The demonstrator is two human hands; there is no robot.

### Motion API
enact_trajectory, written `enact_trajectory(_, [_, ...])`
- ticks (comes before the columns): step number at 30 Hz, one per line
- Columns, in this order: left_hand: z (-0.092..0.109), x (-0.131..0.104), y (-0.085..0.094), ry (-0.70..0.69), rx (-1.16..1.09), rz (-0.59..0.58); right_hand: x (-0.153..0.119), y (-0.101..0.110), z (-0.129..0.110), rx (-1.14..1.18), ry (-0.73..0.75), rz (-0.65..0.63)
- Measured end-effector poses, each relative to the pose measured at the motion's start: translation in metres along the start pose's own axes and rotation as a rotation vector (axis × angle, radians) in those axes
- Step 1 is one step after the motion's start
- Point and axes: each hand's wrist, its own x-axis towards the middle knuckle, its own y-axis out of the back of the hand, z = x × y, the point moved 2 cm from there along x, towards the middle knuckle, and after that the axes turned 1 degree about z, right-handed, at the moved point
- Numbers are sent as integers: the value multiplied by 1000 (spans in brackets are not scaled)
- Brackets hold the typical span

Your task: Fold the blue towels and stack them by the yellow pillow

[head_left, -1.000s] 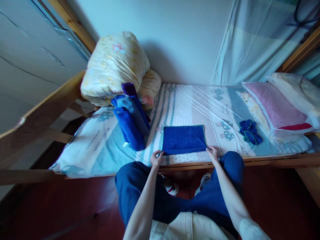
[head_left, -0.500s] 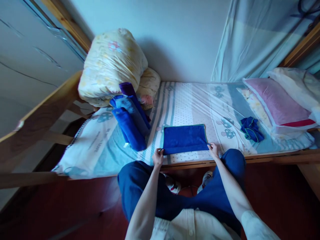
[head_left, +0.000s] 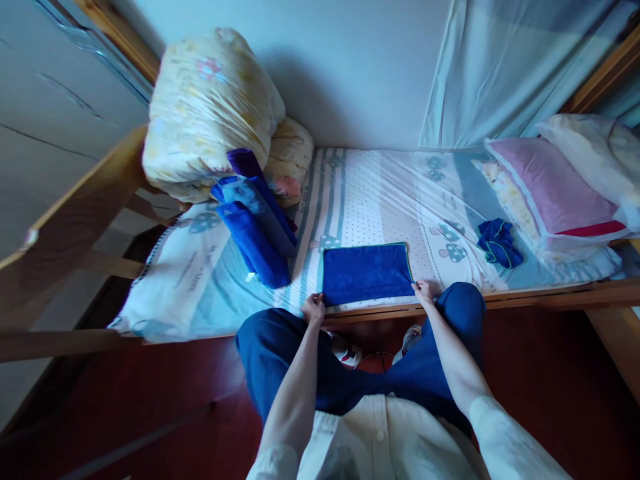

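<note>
A blue cloth (head_left: 367, 273) with a thin green edge lies flat as a rectangle near the front edge of the bed. My left hand (head_left: 313, 309) pinches its near left corner. At the near right corner, my right hand (head_left: 425, 292) has its fingers closed on the cloth's edge. To the left, several rolled blue and purple cloths (head_left: 255, 243) lie side by side against the bedding. A crumpled blue cloth (head_left: 500, 243) with green edging rests on the right part of the sheet.
The bed (head_left: 385, 183) has a patterned sheet. A large yellow floral bundle (head_left: 210, 113) stands at the back left, and a pink pillow (head_left: 560, 190) lies at the right. A wooden rail (head_left: 75, 200) rises at the left end. A pale curtain (head_left: 480, 80) hangs behind.
The view has tilted slightly, so the bed sits higher in the picture. Both hands still hold the cloth's near corners, and its near edge now lies closer to the bed's edge.
</note>
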Motion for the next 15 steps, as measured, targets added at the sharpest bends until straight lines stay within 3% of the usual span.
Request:
enact_trajectory(7, [1, -1, -12, 81, 61, 22, -10, -8, -1, -117, -73, -27])
enact_trajectory(15, [-10, 11, -19, 103, 177, -46, -9, -14, -12, -281, -131, -90])
